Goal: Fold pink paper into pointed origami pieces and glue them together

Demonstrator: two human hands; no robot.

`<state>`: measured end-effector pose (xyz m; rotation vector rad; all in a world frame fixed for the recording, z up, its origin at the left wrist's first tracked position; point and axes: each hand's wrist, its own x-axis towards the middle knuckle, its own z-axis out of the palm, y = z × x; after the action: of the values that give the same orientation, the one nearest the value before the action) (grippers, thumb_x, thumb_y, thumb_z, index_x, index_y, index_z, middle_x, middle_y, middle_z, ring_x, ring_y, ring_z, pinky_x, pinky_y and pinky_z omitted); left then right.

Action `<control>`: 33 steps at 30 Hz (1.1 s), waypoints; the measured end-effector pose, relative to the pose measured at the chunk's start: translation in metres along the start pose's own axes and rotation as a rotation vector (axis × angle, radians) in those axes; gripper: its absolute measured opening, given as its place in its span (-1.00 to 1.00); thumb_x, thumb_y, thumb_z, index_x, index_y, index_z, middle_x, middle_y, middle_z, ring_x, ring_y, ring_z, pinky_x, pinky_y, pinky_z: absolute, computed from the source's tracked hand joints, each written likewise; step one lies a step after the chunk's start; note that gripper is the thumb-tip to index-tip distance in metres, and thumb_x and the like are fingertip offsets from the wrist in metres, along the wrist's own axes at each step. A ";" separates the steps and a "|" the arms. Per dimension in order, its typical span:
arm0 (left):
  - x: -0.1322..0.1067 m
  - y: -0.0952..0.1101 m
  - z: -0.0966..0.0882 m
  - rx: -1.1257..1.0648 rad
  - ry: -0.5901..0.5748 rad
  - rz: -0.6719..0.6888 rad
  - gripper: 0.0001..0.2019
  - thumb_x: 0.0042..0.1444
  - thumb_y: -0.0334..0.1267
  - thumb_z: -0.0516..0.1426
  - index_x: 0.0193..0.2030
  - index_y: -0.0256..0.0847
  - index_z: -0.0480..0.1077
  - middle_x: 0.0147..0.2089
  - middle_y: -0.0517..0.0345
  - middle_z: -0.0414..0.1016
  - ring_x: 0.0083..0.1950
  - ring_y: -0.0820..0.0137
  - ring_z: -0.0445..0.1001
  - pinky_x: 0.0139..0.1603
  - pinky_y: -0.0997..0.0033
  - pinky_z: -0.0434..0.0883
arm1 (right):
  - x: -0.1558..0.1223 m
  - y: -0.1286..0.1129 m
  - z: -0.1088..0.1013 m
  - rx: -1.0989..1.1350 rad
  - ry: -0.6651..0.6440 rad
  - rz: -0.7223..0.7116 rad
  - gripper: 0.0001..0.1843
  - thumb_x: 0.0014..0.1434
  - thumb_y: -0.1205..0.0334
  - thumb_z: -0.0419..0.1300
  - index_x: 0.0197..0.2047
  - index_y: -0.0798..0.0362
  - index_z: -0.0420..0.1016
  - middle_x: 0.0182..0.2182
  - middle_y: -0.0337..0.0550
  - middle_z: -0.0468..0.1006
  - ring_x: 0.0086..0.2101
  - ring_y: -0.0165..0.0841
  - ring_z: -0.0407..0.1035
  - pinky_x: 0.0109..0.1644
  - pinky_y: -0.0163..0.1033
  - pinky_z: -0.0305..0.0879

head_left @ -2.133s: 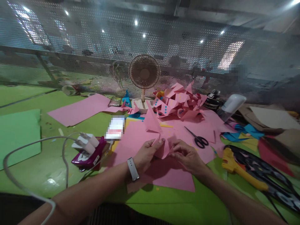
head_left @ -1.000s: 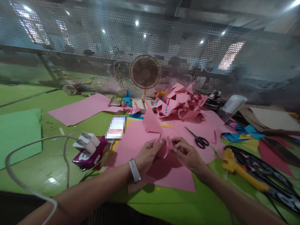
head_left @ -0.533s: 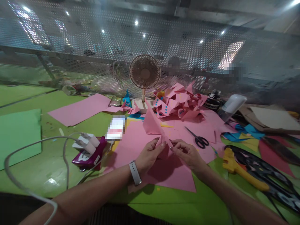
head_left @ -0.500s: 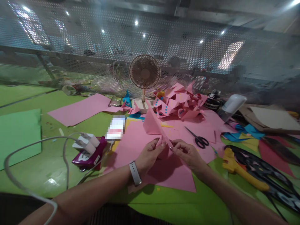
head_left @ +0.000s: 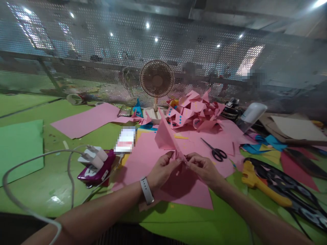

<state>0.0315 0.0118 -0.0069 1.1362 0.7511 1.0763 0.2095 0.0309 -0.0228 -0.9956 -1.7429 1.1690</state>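
My left hand point(head_left: 161, 170) and my right hand point(head_left: 203, 168) meet over a pink sheet point(head_left: 178, 183) on the green table point(head_left: 51, 190). Both pinch a folded pink paper piece point(head_left: 166, 136) whose pointed flap stands up behind the fingers. A white watch band sits on my left wrist. Behind lies a heap of folded pink paper shapes point(head_left: 195, 110) with blue dots.
Black scissors point(head_left: 214, 151) lie right of my hands. A small fan point(head_left: 156, 81) stands at the back. A purple device with white plugs and cable point(head_left: 95, 163) sits left. A yellow tool point(head_left: 258, 183), coloured scraps and a white bottle point(head_left: 251, 115) crowd the right. A perforated metal screen closes the back.
My fingertips have drawn together on the folded piece, and its lower flap has been pressed in. The upright flap has tilted slightly. Arms stay where they were.
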 end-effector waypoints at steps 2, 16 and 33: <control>0.000 -0.001 0.000 0.002 0.011 -0.005 -0.77 0.03 -0.12 0.17 -0.34 -0.25 0.32 -0.45 0.21 0.38 -0.48 0.52 0.27 -0.41 0.50 0.22 | 0.000 -0.001 0.001 0.002 -0.005 -0.011 -0.73 0.08 0.07 0.19 -0.52 0.06 0.44 -0.28 -0.11 0.41 -0.23 -0.33 0.32 -0.16 -0.23 0.24; 0.002 -0.003 0.000 0.147 0.046 0.038 -0.70 0.06 -0.04 0.13 -0.43 -0.30 0.36 -0.47 0.17 0.39 -0.45 0.50 0.27 -0.39 0.51 0.23 | -0.002 -0.007 0.002 -0.017 -0.009 0.015 -0.73 0.08 0.05 0.20 -0.50 0.07 0.48 -0.29 -0.13 0.43 -0.27 -0.34 0.34 -0.22 -0.26 0.25; 0.002 0.000 -0.002 -0.150 0.120 -0.099 -0.70 -0.01 -0.06 0.20 -0.33 -0.31 0.42 -0.47 0.16 0.43 -0.46 0.49 0.34 -0.40 0.49 0.25 | -0.004 -0.015 0.000 0.147 0.144 0.069 -0.72 0.14 0.00 0.12 -0.32 0.06 0.41 -0.39 -0.18 0.45 -0.35 -0.38 0.34 -0.26 -0.29 0.29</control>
<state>0.0306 0.0144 -0.0073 0.9045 0.7984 1.1047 0.2080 0.0229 -0.0092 -1.0306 -1.4987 1.2194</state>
